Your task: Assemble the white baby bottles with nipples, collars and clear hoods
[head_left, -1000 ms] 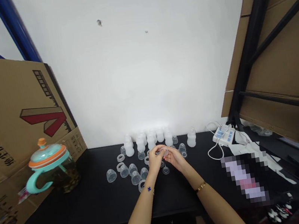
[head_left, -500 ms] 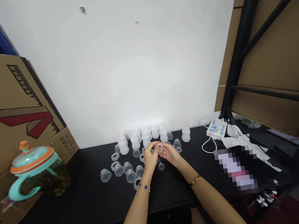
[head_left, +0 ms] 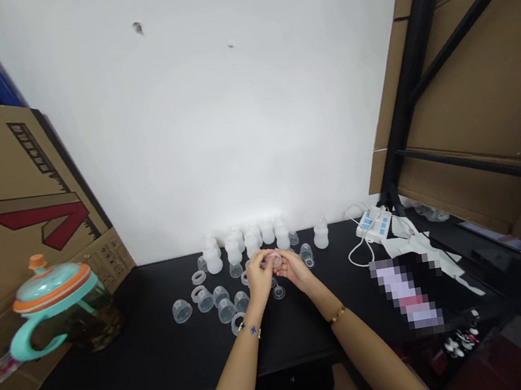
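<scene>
My left hand [head_left: 259,279] and my right hand [head_left: 294,268] meet above the black table [head_left: 158,363], both pinching one small clear plastic piece [head_left: 275,260] between their fingertips. Several clear caps [head_left: 218,300] and white rings [head_left: 199,276] lie on the table to the left of my hands. A row of small white bottles [head_left: 248,242] stands behind them along the wall, and one more bottle [head_left: 321,233] stands apart to the right. A clear nipple piece [head_left: 278,292] sits just below my hands.
A teal and orange lidded jug [head_left: 60,306] stands at the left beside a leaning cardboard box [head_left: 10,208]. At the right lie a white device with a cable [head_left: 371,225], white paper [head_left: 422,248] and a black metal rack [head_left: 423,97].
The view has shifted slightly, so things sit further left in the picture. My hands stay together on the clear piece and have turned it a little.
</scene>
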Action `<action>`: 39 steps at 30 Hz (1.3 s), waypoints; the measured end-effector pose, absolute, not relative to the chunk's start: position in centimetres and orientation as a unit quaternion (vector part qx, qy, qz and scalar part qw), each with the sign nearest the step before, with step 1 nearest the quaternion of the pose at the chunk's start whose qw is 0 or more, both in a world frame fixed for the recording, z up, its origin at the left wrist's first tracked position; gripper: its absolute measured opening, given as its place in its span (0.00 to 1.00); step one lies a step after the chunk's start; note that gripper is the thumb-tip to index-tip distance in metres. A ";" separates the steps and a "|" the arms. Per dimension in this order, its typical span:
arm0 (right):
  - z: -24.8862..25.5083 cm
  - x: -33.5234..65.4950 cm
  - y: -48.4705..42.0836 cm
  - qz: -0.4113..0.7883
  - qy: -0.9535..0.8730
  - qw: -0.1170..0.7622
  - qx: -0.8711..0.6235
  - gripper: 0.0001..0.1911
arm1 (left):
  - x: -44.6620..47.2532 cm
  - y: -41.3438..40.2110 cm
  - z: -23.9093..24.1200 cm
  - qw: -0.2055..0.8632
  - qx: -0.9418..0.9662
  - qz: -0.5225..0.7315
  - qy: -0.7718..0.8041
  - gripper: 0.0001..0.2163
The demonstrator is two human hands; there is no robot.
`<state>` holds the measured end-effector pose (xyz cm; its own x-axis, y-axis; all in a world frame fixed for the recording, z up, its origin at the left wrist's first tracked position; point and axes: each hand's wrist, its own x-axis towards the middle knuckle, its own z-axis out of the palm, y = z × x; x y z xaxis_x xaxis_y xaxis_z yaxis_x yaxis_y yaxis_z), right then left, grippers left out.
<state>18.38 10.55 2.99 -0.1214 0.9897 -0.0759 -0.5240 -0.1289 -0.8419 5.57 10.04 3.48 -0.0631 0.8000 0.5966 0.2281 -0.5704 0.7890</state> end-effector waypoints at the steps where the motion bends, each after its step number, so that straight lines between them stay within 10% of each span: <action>1: 3.0 18.4 10.5 0.665 -0.343 0.567 -0.344 0.11 | 5.6 10.0 3.5 0.234 0.640 0.612 0.401 0.07; 39: 4.4 18.1 8.8 0.637 -0.462 0.529 -0.318 0.21 | 5.2 10.1 3.8 0.282 0.612 0.583 0.454 0.11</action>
